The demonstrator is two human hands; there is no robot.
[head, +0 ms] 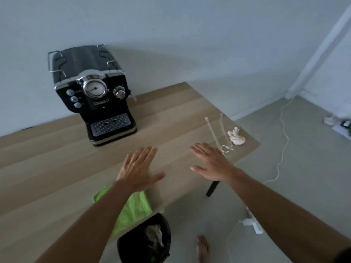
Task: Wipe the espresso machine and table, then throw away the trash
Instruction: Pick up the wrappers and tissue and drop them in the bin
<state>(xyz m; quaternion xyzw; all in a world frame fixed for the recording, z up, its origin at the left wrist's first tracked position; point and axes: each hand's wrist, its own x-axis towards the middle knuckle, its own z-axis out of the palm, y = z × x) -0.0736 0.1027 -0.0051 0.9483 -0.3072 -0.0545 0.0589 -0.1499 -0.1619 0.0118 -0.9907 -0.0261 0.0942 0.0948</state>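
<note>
The head camera looks down at a wooden table that stands by a pale wall. A black espresso machine stands on the far left part of the table. It has a round dial on the front, three small round buttons and a silver drip tray at the bottom.

Both hands are out over the middle of the table, palms down. The left hand is flat with its fingers straight and close together, and it holds nothing. The right hand is flat too, with the thumb out to the side, and it holds nothing. I cannot tell if the hands touch the wood or hang just above it.

A green cloth lies at the near edge of the table, partly under the left forearm.

The trash sits near the right corner of the table. There is a crumpled white paper, and just beside it two thin straws lie side by side. The right hand's fingers are near the straws' near ends.

A black bin stands on the floor by the table's near edge, with some crumpled stuff inside. A bare foot is on the floor beside it. A white cord runs across the grey floor on the right.
</note>
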